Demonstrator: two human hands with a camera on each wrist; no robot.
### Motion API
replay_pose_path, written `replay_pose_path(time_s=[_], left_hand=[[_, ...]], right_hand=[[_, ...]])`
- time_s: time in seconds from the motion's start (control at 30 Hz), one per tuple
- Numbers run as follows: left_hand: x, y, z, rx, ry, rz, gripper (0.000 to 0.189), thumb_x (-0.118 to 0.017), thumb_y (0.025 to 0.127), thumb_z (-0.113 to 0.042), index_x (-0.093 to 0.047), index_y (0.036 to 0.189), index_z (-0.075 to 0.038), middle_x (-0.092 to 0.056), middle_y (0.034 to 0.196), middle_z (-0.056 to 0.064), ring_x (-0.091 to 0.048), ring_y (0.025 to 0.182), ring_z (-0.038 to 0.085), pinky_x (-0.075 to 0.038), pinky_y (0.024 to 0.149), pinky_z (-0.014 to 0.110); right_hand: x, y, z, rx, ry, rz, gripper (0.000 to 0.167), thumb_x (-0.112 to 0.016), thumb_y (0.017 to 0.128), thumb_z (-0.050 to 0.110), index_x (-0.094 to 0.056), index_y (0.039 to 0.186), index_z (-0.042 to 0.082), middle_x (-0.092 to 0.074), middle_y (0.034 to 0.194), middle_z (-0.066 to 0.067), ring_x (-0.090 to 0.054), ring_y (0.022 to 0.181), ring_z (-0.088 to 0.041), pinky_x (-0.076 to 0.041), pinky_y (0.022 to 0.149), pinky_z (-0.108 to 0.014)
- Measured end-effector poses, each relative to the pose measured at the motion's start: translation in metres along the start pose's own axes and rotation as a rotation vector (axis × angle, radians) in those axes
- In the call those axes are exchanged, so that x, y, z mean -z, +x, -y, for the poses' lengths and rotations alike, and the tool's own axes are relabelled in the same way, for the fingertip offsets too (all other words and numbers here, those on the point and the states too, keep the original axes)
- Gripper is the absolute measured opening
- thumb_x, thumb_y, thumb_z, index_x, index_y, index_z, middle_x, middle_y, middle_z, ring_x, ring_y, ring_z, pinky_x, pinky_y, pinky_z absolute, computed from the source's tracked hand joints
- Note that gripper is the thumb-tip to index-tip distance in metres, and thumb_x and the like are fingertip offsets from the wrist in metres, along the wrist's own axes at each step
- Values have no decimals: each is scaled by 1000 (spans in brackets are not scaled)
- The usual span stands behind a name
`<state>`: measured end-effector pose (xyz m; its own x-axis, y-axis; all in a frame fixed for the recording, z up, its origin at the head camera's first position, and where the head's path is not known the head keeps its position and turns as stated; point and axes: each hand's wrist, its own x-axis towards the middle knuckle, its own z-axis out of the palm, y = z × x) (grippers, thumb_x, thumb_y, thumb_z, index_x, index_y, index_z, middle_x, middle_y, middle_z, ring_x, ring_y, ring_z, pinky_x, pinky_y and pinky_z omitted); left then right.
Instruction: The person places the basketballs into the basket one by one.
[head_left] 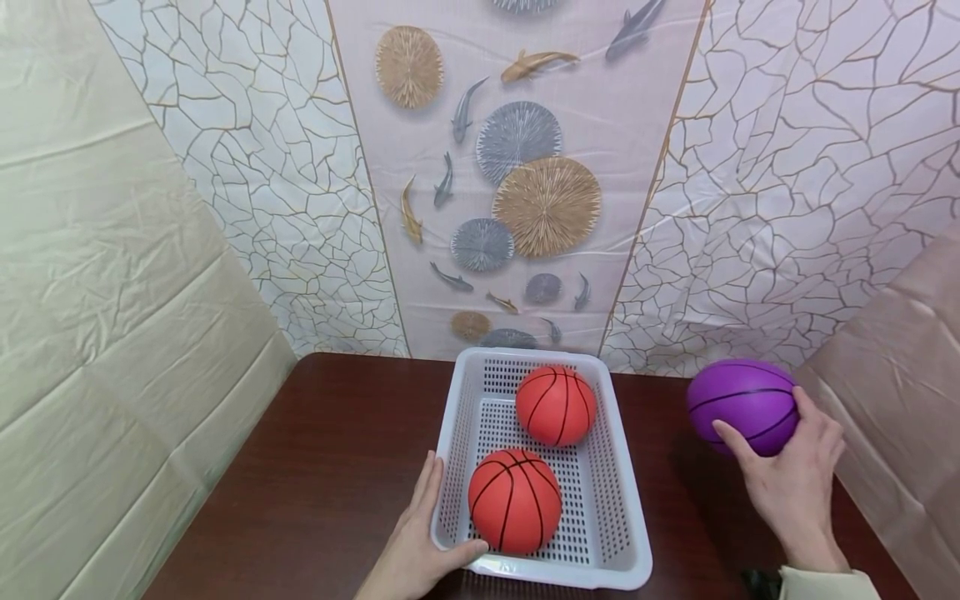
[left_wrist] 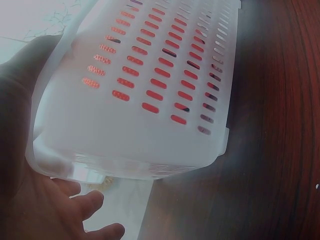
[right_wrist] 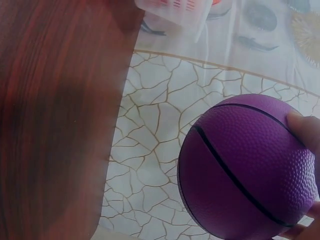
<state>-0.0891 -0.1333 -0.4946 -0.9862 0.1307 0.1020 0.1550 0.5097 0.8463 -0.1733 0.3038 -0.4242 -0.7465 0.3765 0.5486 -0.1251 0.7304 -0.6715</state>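
A purple toy basketball (head_left: 738,404) is gripped by my right hand (head_left: 791,467), thumb on its near side and fingers around its right. The right wrist view has the purple ball (right_wrist: 245,170) raised, apart from the tabletop. My left hand (head_left: 412,533) rests at the near left corner of a white perforated plastic basket (head_left: 633,533). Its fingers lie fairly straight along the outer left side, and the thumb reaches over the front rim. Inside the basket lie two red toy basketballs, one near the front (head_left: 515,502) and one at the back right (head_left: 557,406).
The basket stands on a dark reddish-brown wooden table (head_left: 315,467). Behind it hangs a patterned cloth (head_left: 517,292) with fish and round leaf shapes. Pale padded walls (head_left: 187,400) flank the table on the left and right.
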Motion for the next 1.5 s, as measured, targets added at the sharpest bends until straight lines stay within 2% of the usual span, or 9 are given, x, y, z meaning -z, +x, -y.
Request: replay_pose_path(time_s=[0.37, 0.53, 0.83, 1.07, 1.3, 1.5], left_hand=[[0, 0, 0, -7, 1, -5, 115, -79, 73, -57, -9, 158, -25, -1, 162, -13, -33, 137, 32, -36, 100, 57], [0, 0, 0, -2, -3, 0, 115, -79, 72, -57, -8, 158, -26, 0, 161, -14, -32, 137, 30, -36, 101, 56], [-1, -2, 1, -8, 4, -14, 116, -79, 70, -59, -10, 158, -27, -1, 161, -16, -32, 138, 28, -36, 102, 54], [-1, -1, 2, -11, 8, -15, 116, -79, 71, -60, -10, 158, -27, -1, 161, -16, -32, 137, 28, -36, 102, 54], [-1, 0, 3, -34, 6, -16, 115, -79, 73, -57, -9, 158, -23, -1, 162, -11, -34, 136, 31, -38, 100, 55], [-1, 0, 2, -19, 1, -5, 114, -78, 73, -57, -8, 158, -24, 0, 162, -11, -34, 136, 31, -38, 100, 55]], right_hand=[[2, -2, 9, 51, 3, 3, 103, -87, 69, 16, -26, 152, 17, -32, 132, -31, -26, 119, -45, -24, 90, -60], [3, -2, 16, 81, 19, -9, 106, -89, 66, 14, -28, 152, 19, -31, 132, -31, -26, 119, -45, -24, 89, -59], [2, -5, 22, 143, 41, -3, 109, -92, 61, 10, -30, 151, 15, -32, 130, -32, -27, 119, -44, -25, 87, -60], [0, -4, 26, 127, 38, 21, 109, -92, 62, 16, -30, 152, 18, -33, 134, -29, -30, 120, -41, -28, 87, -61], [-1, -7, 33, 129, 60, 37, 109, -92, 62, 16, -30, 152, 21, -32, 136, -26, -30, 122, -38, -29, 87, -60], [-2, -10, 39, 120, 77, 52, 109, -91, 63, 15, -29, 153, 22, -32, 138, -24, -31, 123, -36, -31, 90, -60]])
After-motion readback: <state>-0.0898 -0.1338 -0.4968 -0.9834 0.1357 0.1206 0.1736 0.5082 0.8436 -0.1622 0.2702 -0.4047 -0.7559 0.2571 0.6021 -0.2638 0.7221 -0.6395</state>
